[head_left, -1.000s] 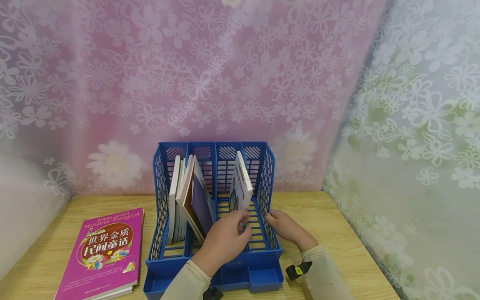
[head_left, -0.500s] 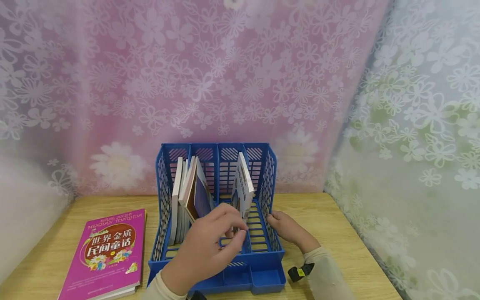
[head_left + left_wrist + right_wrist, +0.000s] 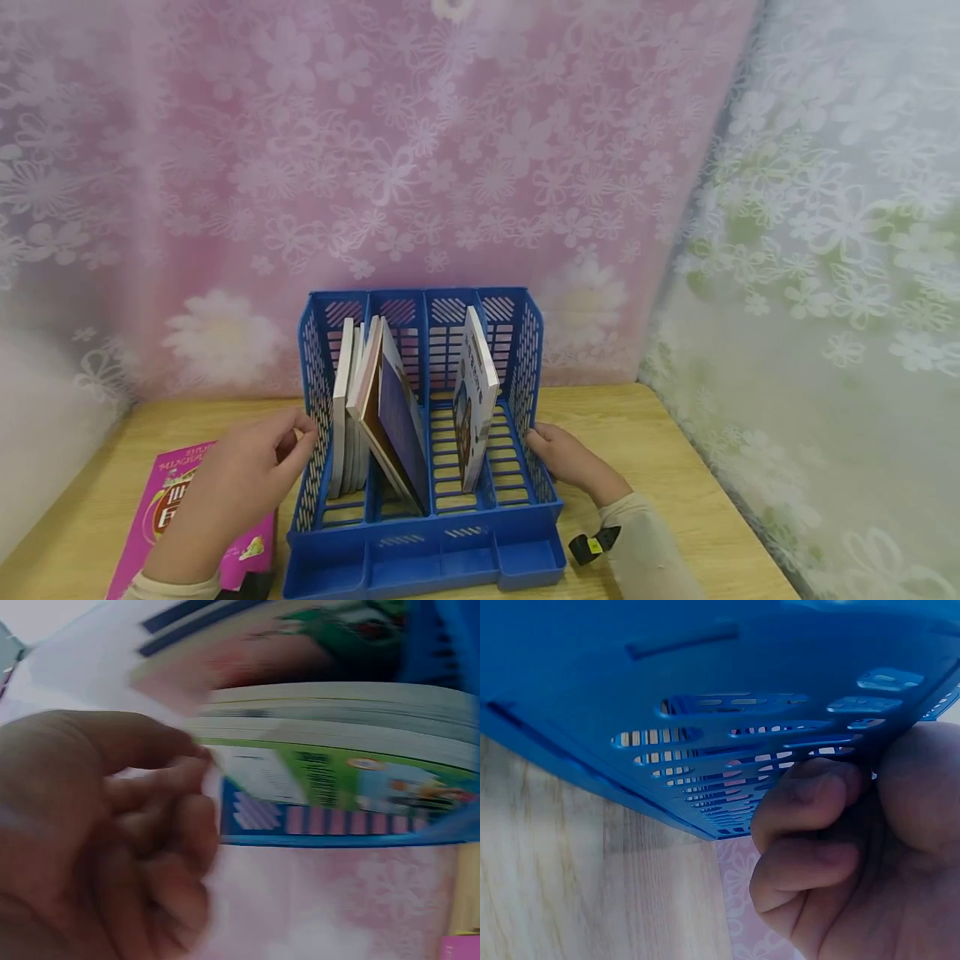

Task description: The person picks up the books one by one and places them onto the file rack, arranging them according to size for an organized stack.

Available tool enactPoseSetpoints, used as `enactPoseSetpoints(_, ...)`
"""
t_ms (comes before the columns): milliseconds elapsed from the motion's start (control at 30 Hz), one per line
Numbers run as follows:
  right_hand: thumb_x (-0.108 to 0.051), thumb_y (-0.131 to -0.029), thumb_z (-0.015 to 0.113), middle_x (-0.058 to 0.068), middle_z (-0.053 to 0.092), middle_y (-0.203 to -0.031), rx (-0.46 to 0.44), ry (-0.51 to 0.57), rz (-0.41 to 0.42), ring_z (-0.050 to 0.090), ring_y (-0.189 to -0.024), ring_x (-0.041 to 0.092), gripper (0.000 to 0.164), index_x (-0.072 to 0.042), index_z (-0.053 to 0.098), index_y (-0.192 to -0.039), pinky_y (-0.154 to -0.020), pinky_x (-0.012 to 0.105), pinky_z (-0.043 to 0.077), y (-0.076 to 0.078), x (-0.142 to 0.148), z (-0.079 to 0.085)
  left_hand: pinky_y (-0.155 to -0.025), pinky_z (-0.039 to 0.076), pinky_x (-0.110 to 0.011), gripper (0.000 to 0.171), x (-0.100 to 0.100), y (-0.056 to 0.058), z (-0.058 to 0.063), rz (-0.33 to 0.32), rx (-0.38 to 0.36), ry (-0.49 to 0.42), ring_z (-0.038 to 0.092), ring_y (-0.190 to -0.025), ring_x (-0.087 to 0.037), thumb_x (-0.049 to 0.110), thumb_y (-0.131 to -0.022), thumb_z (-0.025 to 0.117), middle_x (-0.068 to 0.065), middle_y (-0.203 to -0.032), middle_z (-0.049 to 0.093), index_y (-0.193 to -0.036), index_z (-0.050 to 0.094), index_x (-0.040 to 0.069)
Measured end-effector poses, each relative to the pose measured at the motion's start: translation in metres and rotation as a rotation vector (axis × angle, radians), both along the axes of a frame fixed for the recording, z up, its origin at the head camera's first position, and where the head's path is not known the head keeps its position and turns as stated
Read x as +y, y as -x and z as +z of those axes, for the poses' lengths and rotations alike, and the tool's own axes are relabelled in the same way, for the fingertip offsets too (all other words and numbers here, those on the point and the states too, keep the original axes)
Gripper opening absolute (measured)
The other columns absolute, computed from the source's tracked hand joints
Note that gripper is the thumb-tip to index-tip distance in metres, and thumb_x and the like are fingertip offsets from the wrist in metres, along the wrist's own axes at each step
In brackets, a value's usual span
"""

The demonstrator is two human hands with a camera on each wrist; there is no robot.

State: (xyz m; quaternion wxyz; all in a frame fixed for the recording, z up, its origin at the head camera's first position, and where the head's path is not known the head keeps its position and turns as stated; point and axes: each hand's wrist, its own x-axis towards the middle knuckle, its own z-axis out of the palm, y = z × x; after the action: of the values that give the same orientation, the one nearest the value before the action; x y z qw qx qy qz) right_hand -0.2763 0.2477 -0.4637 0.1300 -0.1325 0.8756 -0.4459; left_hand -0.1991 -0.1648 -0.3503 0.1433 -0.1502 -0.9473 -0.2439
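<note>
A blue plastic desk book rack (image 3: 420, 533) stands on the table. White thin books (image 3: 341, 408) are upright in its left slot. Leaning beside them are books with a brown and purple cover (image 3: 397, 417); a white book (image 3: 475, 400) tilts in the third slot. Over the magenta book (image 3: 142, 533) hangs my left hand (image 3: 243, 475), fingers loosely bent and holding nothing, left of the rack. The hand hides much of that book's cover. My right hand (image 3: 573, 460) grips the front edge of the rack's right wall; its curled fingers (image 3: 795, 810) show against the slotted side.
The wooden table (image 3: 622, 425) extends to both sides of the rack. A pink flowered curtain (image 3: 420, 167) hangs close behind, and a pale flowered one (image 3: 832, 333) runs along the right. Small trays (image 3: 528, 558) line the rack's front.
My left hand has drawn back from the white book in the third slot and moved left, over the magenta book. The right hand stays on the rack's wall.
</note>
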Motion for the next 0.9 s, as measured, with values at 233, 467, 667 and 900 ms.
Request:
enactPoseSetpoints(233,-0.030,-0.108,0.026,0.000,0.042,-0.056,0.014,-0.027,0.020,0.037,-0.042,0.012,0.044,0.003,0.053,-0.098,-0.045,0.030,0.040,0.002,-0.001,0.001,-0.065,0.051,-0.041,0.053,-0.008,0.016,-0.030,0.018,-0.472,0.072,0.062,-0.069,-0.014,0.055,-0.092,0.054,0.002,-0.085,0.064,-0.121,0.061,0.012)
enactPoseSetpoints(467,-0.039,-0.107,0.030,0.001,0.043,-0.054,0.038,-0.095,0.021,0.041,-0.043,0.014,0.047,-0.002,0.051,-0.088,-0.049,0.034,0.043,0.000,0.001,0.007,-0.051,0.042,-0.032,0.044,-0.012,0.026,-0.037,0.080,-0.404,0.074,0.051,-0.061,-0.016,0.042,-0.089,0.064,-0.002,-0.075,0.055,-0.117,0.056,0.008)
enactPoseSetpoints(667,-0.041,-0.104,0.037,-0.002,0.037,-0.055,0.109,-0.243,-0.027,0.034,-0.048,0.014,0.046,-0.011,0.047,-0.071,-0.050,0.031,0.035,-0.002,0.002,0.017,-0.059,0.051,-0.039,0.064,-0.014,0.027,-0.037,0.063,-0.479,0.126,0.063,-0.076,-0.021,0.037,-0.089,0.066,-0.009,-0.092,0.064,-0.137,0.047,-0.001)
enactPoseSetpoints(900,-0.023,-0.105,0.039,-0.003,0.032,-0.056,0.177,-0.294,-0.009,0.028,-0.050,0.012,0.040,-0.014,0.040,-0.065,-0.050,0.028,0.030,-0.004,-0.002,0.019,-0.066,0.051,-0.046,0.054,-0.016,0.026,-0.041,0.054,-0.457,0.145,0.064,-0.082,-0.026,0.026,-0.088,0.068,-0.012,-0.099,0.065,-0.133,0.051,0.000)
